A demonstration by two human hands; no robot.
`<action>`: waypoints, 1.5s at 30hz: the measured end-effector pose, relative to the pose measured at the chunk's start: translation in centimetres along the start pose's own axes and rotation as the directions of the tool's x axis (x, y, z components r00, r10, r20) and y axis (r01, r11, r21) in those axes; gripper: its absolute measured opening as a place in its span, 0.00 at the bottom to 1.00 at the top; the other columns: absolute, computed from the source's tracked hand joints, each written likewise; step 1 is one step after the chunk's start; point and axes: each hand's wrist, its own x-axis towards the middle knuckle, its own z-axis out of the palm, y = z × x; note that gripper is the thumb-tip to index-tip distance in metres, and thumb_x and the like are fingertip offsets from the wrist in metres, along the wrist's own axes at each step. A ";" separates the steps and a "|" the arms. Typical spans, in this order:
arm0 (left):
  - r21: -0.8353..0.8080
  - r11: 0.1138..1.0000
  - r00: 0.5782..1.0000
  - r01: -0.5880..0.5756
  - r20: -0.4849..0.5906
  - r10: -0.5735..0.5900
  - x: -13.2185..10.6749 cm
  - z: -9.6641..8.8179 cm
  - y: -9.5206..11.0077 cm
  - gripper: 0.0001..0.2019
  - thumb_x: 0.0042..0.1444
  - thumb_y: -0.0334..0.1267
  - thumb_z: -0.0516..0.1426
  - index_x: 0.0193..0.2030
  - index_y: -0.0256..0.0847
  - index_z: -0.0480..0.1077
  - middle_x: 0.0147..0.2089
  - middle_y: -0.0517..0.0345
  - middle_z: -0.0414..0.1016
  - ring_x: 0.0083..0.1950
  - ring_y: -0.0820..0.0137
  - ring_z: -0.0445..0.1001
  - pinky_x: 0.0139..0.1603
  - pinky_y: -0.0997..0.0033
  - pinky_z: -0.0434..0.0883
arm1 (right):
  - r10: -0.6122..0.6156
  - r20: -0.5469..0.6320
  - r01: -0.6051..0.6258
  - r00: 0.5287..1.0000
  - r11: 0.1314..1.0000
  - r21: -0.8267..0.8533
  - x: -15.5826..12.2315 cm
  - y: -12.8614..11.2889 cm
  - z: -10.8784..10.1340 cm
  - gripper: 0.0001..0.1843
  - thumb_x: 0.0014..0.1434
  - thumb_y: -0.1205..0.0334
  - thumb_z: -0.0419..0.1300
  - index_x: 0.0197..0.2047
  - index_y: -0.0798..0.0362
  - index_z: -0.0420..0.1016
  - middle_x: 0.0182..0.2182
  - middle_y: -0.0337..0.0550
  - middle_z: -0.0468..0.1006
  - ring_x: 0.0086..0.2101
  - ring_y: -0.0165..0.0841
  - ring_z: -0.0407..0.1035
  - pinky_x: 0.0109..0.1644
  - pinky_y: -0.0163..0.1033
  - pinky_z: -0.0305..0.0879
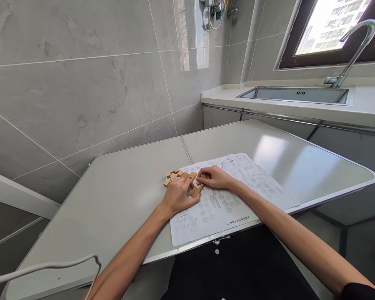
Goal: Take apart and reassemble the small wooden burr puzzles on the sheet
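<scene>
Several small light wooden blocks (172, 176) lie in a cluster on a grey folding table (118, 196), at the left edge of a printed instruction sheet (234, 196). My left hand (178, 193) rests on the sheet's edge with its fingers curled over a notched wooden piece (196, 191). My right hand (215, 177) is closed, its fingertips pinching at the same wooden pieces just right of the cluster. What exactly lies under the fingers is hidden.
A grey tiled wall stands behind the table. A counter with a steel sink (295, 94) and a curved tap (356, 50) runs along the right under a window. A white wire (50, 266) crosses the near left corner.
</scene>
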 end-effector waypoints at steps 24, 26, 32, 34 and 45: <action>0.048 0.998 0.997 0.049 -0.062 -0.046 0.1 -0.2 0.3 0.12 0.53 0.44 0.63 0.29 0.44 0.64 0.28 0.59 0.71 0.32 0.66 0.70 0.35 0.64 0.64 | -0.011 -0.054 -0.005 0.998 0.957 -0.291 -0.2 -0.1 0.8 0.09 0.72 0.53 0.56 0.44 0.48 0.74 0.27 0.36 0.79 0.28 0.32 0.71 0.33 0.35 0.54; 0.046 0.998 0.997 0.051 -0.065 -0.048 0.2 -0.2 0.3 0.12 0.53 0.45 0.63 0.30 0.44 0.64 0.28 0.59 0.71 0.32 0.66 0.71 0.34 0.63 0.64 | -0.018 -0.059 0.001 0.998 0.961 -0.276 -0.2 -0.1 0.8 0.08 0.71 0.54 0.57 0.44 0.49 0.74 0.27 0.36 0.79 0.29 0.32 0.71 0.33 0.35 0.54; 0.035 0.998 0.998 0.051 -0.048 -0.050 0.2 -0.4 0.3 0.11 0.53 0.44 0.63 0.36 0.44 0.66 0.32 0.58 0.73 0.34 0.64 0.72 0.36 0.63 0.66 | -0.041 -0.069 0.023 0.997 0.971 -0.239 -0.3 -0.1 0.8 0.07 0.69 0.58 0.58 0.45 0.49 0.74 0.29 0.38 0.80 0.29 0.33 0.71 0.34 0.36 0.56; 0.033 0.998 0.997 0.061 -0.042 -0.060 0.2 -0.4 0.3 0.12 0.53 0.43 0.63 0.38 0.44 0.65 0.32 0.59 0.73 0.34 0.64 0.72 0.36 0.63 0.66 | -0.043 -0.070 0.027 0.997 0.975 -0.222 -0.3 -0.1 0.8 0.06 0.69 0.59 0.57 0.45 0.49 0.74 0.30 0.38 0.81 0.29 0.32 0.71 0.34 0.36 0.56; 0.026 0.997 0.995 0.078 -0.056 -0.077 0.2 -0.3 0.3 0.11 0.51 0.39 0.61 0.36 0.45 0.61 0.31 0.59 0.71 0.33 0.64 0.72 0.35 0.64 0.66 | -0.083 -0.096 0.062 0.992 0.976 -0.208 -0.3 0.0 0.8 0.06 0.67 0.61 0.58 0.46 0.50 0.73 0.37 0.40 0.80 0.29 0.31 0.68 0.35 0.37 0.59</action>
